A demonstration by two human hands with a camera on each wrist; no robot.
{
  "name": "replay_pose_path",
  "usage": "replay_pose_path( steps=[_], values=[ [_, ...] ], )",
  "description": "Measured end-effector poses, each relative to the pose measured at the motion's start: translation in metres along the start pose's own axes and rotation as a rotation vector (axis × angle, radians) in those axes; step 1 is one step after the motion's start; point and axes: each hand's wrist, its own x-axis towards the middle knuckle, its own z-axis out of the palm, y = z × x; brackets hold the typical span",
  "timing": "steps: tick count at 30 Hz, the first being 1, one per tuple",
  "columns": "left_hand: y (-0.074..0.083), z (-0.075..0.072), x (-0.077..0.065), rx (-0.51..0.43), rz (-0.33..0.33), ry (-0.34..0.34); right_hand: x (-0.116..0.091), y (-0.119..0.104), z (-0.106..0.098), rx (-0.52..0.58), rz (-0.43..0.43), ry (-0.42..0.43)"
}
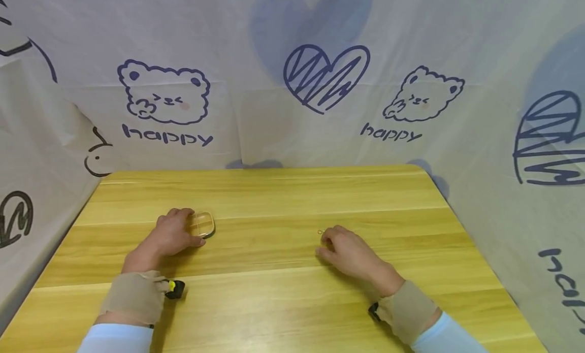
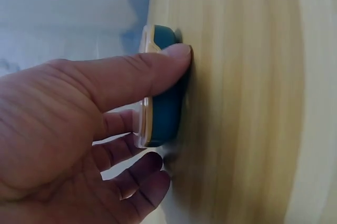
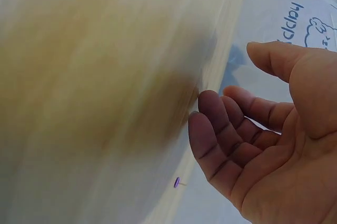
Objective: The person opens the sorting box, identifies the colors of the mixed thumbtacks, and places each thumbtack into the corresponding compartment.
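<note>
On the left part of the table, my left hand (image 1: 171, 233) grips a small rounded case (image 1: 207, 225) with a clear lid, a yellow-orange rim and a dark teal body. The left wrist view shows the thumb against one side of the case (image 2: 166, 103), with fingers behind it. My right hand (image 1: 349, 251) is low over the table to the right, fingers loosely bent, with a gap between thumb and forefinger (image 3: 237, 95) and nothing between them. A tiny ring-shaped thing (image 1: 320, 232) lies right by its fingertips.
The wooden table (image 1: 256, 302) reaches back to a pale cloth (image 1: 256, 124) printed with bears and hearts, which also hangs at both sides. A tiny purple-headed thing with a thin pale stem (image 3: 177, 182) shows at the table's edge in the right wrist view.
</note>
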Motion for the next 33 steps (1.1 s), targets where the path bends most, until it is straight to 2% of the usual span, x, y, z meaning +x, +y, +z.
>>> replay_pose_path(
  steps=[8, 14, 18, 24, 33],
  values=[
    [0.065, 0.039, 0.009, 0.007, 0.111, -0.036, 0.003, -0.012, 0.002, -0.015, -0.036, -0.012],
    [0.098, 0.059, 0.01, -0.018, 0.145, -0.04, 0.012, -0.027, 0.004, -0.042, -0.084, -0.064],
    [0.112, 0.072, 0.01, -0.027, 0.162, -0.039, 0.022, -0.038, 0.009, -0.052, -0.116, -0.074],
    [0.127, 0.085, 0.006, -0.024, 0.219, 0.004, 0.035, -0.05, 0.015, -0.068, -0.157, -0.096],
    [0.134, 0.095, 0.004, -0.058, 0.292, 0.012, 0.042, -0.052, 0.017, -0.125, -0.187, -0.14]
  ],
)
